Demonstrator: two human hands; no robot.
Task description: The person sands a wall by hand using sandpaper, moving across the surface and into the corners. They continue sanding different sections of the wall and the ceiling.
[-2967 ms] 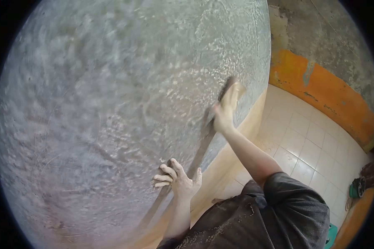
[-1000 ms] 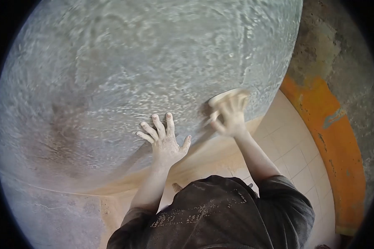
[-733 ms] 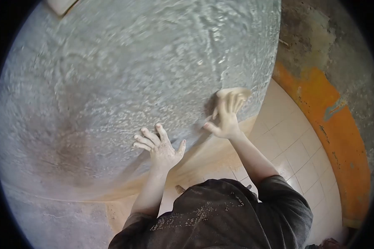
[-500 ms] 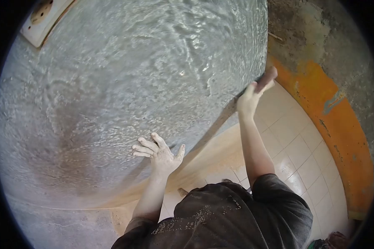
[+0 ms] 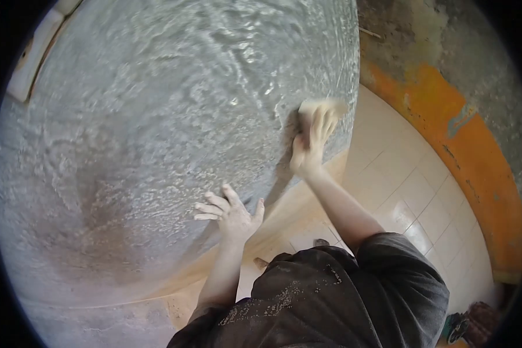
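Note:
My right hand [image 5: 319,130] is wrapped over a brown sanding block [image 5: 305,122] and presses it against the grey, shiny, uneven wall [image 5: 174,87], near the wall's right edge. The fingers are blurred by motion, and much of the block is hidden behind them. Lower down and further left, my left hand [image 5: 233,217] has its fingers spread, whitened with dust. It holds nothing and hovers close to the same wall, over its lower part.
A white socket plate [image 5: 32,64] is set in the wall at the upper left. Tiled floor [image 5: 412,191] lies below and to the right, bordered by an orange painted band [image 5: 446,133]. Dark reddish cloth [image 5: 481,322] lies at the lower right.
My right hand has swung from beyond the wall's right edge leftward onto the wall, with the sanding block in it. My left hand is slightly further right in view, still spread. The view has shifted slightly.

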